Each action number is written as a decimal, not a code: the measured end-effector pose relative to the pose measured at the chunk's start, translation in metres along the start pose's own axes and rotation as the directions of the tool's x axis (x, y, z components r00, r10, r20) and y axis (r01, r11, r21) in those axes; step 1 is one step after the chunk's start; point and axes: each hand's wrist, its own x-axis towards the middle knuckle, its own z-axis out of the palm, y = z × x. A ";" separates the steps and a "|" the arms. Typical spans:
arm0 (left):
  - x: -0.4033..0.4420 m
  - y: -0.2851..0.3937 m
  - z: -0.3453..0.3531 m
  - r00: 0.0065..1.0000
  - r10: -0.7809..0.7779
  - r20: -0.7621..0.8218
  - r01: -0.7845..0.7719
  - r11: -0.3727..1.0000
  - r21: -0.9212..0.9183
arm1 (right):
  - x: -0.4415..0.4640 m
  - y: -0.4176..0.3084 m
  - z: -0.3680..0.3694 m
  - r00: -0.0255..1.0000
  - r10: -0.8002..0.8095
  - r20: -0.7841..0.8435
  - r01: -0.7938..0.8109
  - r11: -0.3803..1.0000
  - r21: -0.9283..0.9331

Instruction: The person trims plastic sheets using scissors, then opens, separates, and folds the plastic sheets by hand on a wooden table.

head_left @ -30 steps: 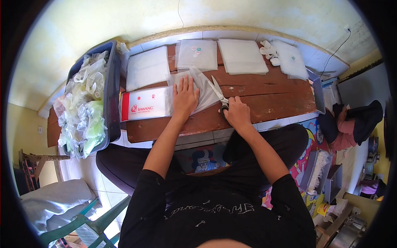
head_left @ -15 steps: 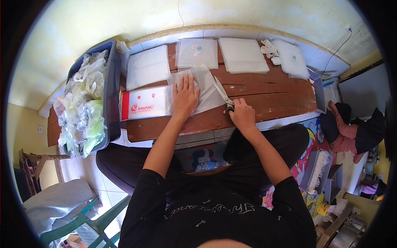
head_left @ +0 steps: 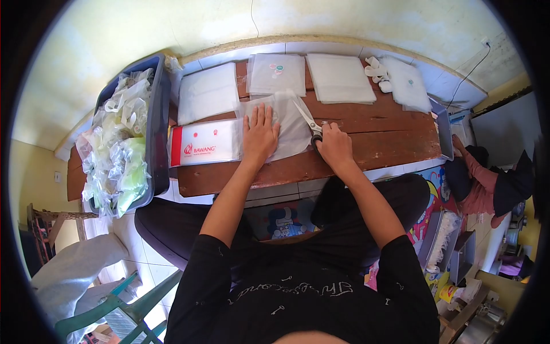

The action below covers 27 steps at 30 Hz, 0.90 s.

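Observation:
My left hand (head_left: 261, 135) lies flat, fingers stretched out, on a clear plastic bag (head_left: 291, 135) on the wooden table. In my right hand (head_left: 333, 144) is a pair of scissors (head_left: 307, 119), gripped by its black handles. The silver blades point up and to the left, over the right part of the plastic bag. Close to my left hand lies a pack of plastic bags (head_left: 209, 141) with a red strip and the word BAWANG. Behind the hands are stacks of clear plastic sheets (head_left: 340, 78), one stack (head_left: 277, 75) with small round stickers on it.
A dark tub (head_left: 157, 114) full of filled plastic bags stands at the left table end. White strips (head_left: 376, 72) lie beside the far right stack (head_left: 405, 83). Another person (head_left: 478, 178) sits on the floor at right. A green chair (head_left: 123, 312) is at lower left.
The scissors have shifted slightly left across the plastic bag with my right hand. My left hand stays flat on the bag. The whole view has moved a little.

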 end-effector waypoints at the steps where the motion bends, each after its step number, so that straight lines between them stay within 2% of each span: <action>1: 0.000 0.000 0.000 1.000 0.002 0.001 -0.002 1.000 0.003 | 0.002 0.000 0.000 1.000 0.003 0.002 -0.003 1.000 0.002; 27: 0.000 0.001 -0.001 1.000 0.002 0.003 -0.002 1.000 0.003 | 0.013 0.007 -0.003 0.999 -0.022 0.028 0.022 0.999 -0.025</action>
